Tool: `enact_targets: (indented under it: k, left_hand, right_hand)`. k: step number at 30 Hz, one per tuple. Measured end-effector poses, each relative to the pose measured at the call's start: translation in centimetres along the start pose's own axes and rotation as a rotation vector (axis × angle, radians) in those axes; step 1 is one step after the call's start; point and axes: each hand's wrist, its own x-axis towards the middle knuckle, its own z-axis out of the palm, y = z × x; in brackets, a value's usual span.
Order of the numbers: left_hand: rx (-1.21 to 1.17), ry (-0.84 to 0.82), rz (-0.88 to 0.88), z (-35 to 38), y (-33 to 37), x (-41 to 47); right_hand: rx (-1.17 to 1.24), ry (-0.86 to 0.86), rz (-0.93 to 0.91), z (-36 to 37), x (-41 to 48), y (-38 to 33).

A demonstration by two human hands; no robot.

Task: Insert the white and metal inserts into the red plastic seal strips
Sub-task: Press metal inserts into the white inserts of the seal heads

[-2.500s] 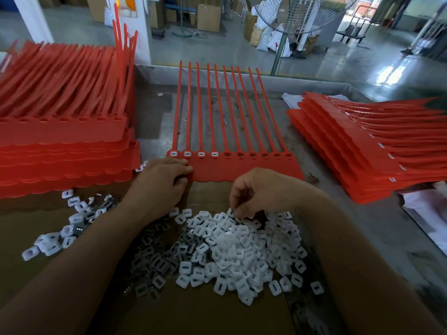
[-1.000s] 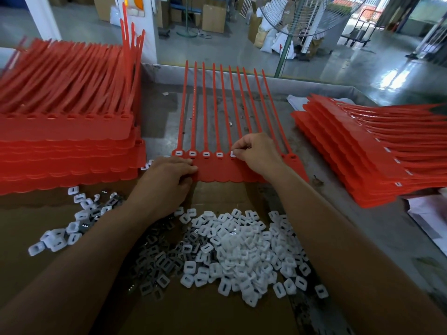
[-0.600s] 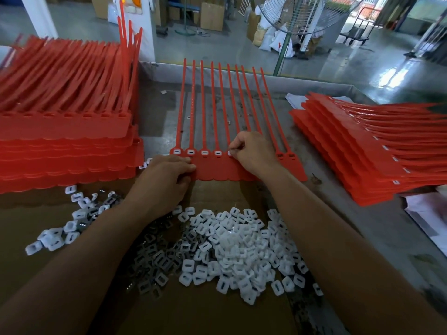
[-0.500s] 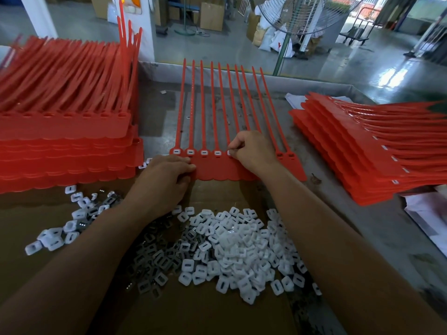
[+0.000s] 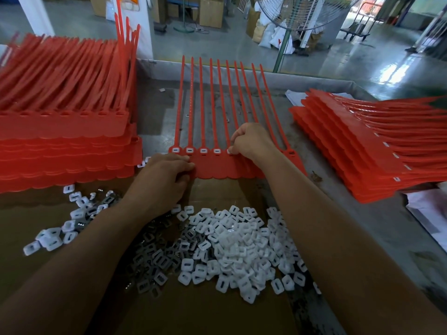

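Seal strip sheet (image 5: 217,166) lies flat on the table (image 5: 350,226), tails pointing away. Left hand (image 5: 164,182) pinches the sheet's near-left edge, fingers curled. Right hand (image 5: 252,141) is curled over the sheet's head row, fingertips pinching a white insert (image 5: 229,150) at the fifth socket from the left. The four sockets left of it hold white pieces. Nearer than the sheet, cardboard (image 5: 205,310) carries a loose white insert pile (image 5: 242,245), with metal inserts (image 5: 154,257) on the pile's left and a small mixed cluster (image 5: 70,223) further left. Left of the sheet is a tall red stack (image 5: 65,146). Right of the sheet is a fanned red stack (image 5: 350,151), white pieces showing in its heads.
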Motion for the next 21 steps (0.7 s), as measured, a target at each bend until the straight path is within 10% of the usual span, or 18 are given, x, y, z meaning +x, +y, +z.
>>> enact_targets:
  k: [21]
  left_hand:
    - [0.0,0.002,-0.005,0.3,-0.2,-0.1]
  right_hand:
    - [0.065,-0.061,-0.13,-0.8,-2.2,0.9]
